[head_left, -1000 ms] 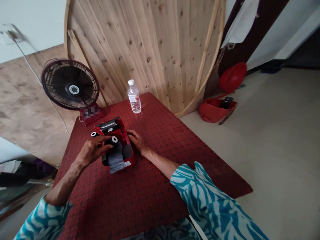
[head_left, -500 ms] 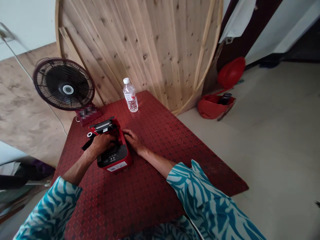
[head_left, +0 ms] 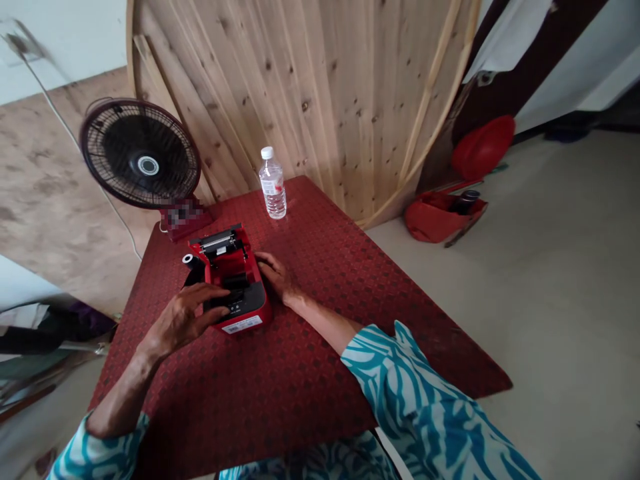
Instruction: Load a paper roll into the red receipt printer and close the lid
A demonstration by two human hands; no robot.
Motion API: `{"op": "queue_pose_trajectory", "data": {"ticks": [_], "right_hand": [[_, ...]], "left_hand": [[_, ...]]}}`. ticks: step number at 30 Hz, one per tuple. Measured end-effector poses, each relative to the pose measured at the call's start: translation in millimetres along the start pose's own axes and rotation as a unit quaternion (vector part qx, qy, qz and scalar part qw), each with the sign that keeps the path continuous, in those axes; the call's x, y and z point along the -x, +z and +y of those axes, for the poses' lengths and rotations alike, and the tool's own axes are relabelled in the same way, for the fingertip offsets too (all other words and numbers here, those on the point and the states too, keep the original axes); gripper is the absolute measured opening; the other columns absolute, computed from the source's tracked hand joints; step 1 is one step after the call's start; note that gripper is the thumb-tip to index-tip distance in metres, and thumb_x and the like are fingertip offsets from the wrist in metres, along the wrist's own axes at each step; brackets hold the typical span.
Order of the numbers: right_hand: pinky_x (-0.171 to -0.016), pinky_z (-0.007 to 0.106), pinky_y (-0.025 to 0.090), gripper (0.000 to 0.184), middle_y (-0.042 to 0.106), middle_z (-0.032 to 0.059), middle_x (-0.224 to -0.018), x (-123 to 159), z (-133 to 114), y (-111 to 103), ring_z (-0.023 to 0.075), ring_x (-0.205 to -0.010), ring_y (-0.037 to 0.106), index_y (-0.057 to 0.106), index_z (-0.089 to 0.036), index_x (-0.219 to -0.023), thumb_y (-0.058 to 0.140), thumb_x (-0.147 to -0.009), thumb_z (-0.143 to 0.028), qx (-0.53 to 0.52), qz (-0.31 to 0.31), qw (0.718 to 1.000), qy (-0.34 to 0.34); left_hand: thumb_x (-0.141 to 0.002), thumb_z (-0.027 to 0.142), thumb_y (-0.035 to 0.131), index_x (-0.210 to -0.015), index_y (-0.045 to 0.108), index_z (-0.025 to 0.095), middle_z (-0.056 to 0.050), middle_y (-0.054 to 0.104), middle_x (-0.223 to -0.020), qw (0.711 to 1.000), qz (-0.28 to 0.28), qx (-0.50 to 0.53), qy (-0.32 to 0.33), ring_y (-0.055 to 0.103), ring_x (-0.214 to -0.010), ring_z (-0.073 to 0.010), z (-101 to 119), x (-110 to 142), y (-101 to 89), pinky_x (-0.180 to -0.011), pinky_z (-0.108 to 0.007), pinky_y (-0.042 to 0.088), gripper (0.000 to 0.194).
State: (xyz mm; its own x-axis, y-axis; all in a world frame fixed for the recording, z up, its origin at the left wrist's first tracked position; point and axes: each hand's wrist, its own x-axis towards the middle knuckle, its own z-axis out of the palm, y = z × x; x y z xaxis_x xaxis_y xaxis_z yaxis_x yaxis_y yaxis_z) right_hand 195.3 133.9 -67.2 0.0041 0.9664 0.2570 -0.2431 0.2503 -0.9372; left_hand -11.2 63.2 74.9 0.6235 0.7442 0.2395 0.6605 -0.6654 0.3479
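Observation:
A small red-and-black printer (head_left: pixel 244 319) stands on the table with its lid (head_left: pixel 221 244) raised and its red inner bay showing. My left hand (head_left: pixel 183 317) is over its front left, thumb and fingers apart above the black top panel. Something dark lies by those fingertips, too unclear to name. My right hand (head_left: pixel 277 277) presses bent fingers against the printer's right side, steadying it. Left of the printer is a small roll with a white end (head_left: pixel 188 259), beside a black piece partly hidden behind my left hand.
The red patterned table (head_left: pixel 320 373) carries a plastic water bottle (head_left: pixel 273 190) and a dark fan (head_left: pixel 145 157) at the back. A round wooden panel (head_left: pixel 320 87) leans behind. On the floor to the right are a red bag (head_left: pixel 430 217) and a red basin (head_left: pixel 483 147).
My left hand has come out of the printer's bay, back toward its front left, and its fingers have spread. My right hand stays at the printer's side. The whole view has shifted slightly.

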Motion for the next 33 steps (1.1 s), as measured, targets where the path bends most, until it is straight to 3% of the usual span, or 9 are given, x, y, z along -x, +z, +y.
{"op": "queue_pose_trajectory", "data": {"ticks": [7, 14, 21, 25, 27, 30, 33], "right_hand": [[-0.106, 0.04, 0.039, 0.031, 0.066, 0.0008, -0.119, 1.1, -3.4, -0.5, 0.0195, -0.116, 0.056, 0.064, -0.027, -0.11, 0.054, -0.082, -0.035, -0.004, -0.009, 1.0, 0.007], [-0.104, 0.039, 0.04, 0.029, 0.068, -0.0001, -0.115, -0.2, -1.6, 0.7, 0.0189, -0.113, 0.058, 0.065, -0.028, -0.106, 0.055, -0.081, -0.037, 0.008, 0.003, 1.0, 0.004], [-0.105, 0.041, 0.04, 0.032, 0.067, 0.0018, -0.116, 2.5, -3.3, 0.4, 0.0199, -0.113, 0.058, 0.063, -0.027, -0.109, 0.054, -0.082, -0.041, 0.011, 0.006, 1.0, 0.014], [-0.106, 0.042, 0.039, 0.046, 0.061, 0.0042, -0.128, -12.2, -8.1, 3.0, 0.0207, -0.118, 0.055, 0.055, -0.026, -0.123, 0.051, -0.084, -0.051, 0.01, 0.023, 0.999, 0.028], [-0.108, 0.043, 0.038, 0.05, 0.055, 0.0033, -0.136, -25.6, -17.6, 6.7, 0.0209, -0.125, 0.05, 0.051, -0.028, -0.128, 0.049, -0.086, -0.055, 0.02, 0.003, 1.0, 0.019], [-0.108, 0.043, 0.038, 0.045, 0.06, 0.0, -0.129, -44.9, -35.2, 12.5, 0.0217, -0.125, 0.048, 0.058, -0.031, -0.12, 0.048, -0.086, -0.058, 0.043, -0.042, 0.998, -0.016], [-0.108, 0.042, 0.036, 0.044, 0.066, 0.0002, -0.115, -51.7, -46.8, 13.0, 0.0214, -0.117, 0.053, 0.067, -0.03, -0.104, 0.042, -0.087, -0.061, 0.075, -0.042, 0.995, -0.05]], "left_hand": [[-0.096, 0.033, 0.043, -0.093, 0.069, 0.021, -0.004, 0.074, -0.088, 0.994, 0.049, -0.081, 0.05, 0.067, -0.082, -0.0181, 0.5, -6.5, 15.6, -0.08, -0.032, 0.049, 0.028], [-0.094, 0.023, 0.049, -0.092, 0.068, 0.023, -0.002, 0.074, -0.092, 0.982, 0.11, -0.129, 0.085, 0.067, -0.09, -0.017, 15.9, 9.3, 24.7, -0.093, -0.035, 0.042, 0.019], [-0.089, 0.02, 0.059, -0.1, 0.066, 0.021, -0.006, 0.072, -0.101, 0.979, 0.144, -0.117, 0.086, 0.063, -0.101, -0.0205, 17.7, 27.6, 39.7, -0.095, -0.039, 0.041, 0.013], [-0.086, 0.017, 0.061, -0.106, 0.064, 0.02, -0.008, 0.07, -0.104, 0.971, 0.188, -0.114, 0.094, 0.061, -0.107, -0.0238, 16.4, 33.9, 49.6, -0.095, -0.043, 0.042, 0.02], [-0.085, 0.017, 0.062, -0.107, 0.064, 0.02, -0.009, 0.069, -0.105, 0.967, 0.206, -0.114, 0.094, 0.06, -0.108, -0.0252, 15.3, 36.1, 54.0, -0.094, -0.044, 0.044, 0.022], [-0.085, 0.018, 0.062, -0.11, 0.064, 0.022, -0.009, 0.068, -0.103, 0.966, 0.214, -0.117, 0.086, 0.059, -0.109, -0.0262, 13.6, 39.2, 58.2, -0.093, -0.045, 0.045, 0.026], [-0.084, 0.017, 0.062, -0.114, 0.063, 0.023, -0.009, 0.068, -0.102, 0.967, 0.21, -0.114, 0.082, 0.058, -0.109, -0.0263, 12.6, 41.9, 60.4, -0.094, -0.046, 0.044, 0.03]]}}
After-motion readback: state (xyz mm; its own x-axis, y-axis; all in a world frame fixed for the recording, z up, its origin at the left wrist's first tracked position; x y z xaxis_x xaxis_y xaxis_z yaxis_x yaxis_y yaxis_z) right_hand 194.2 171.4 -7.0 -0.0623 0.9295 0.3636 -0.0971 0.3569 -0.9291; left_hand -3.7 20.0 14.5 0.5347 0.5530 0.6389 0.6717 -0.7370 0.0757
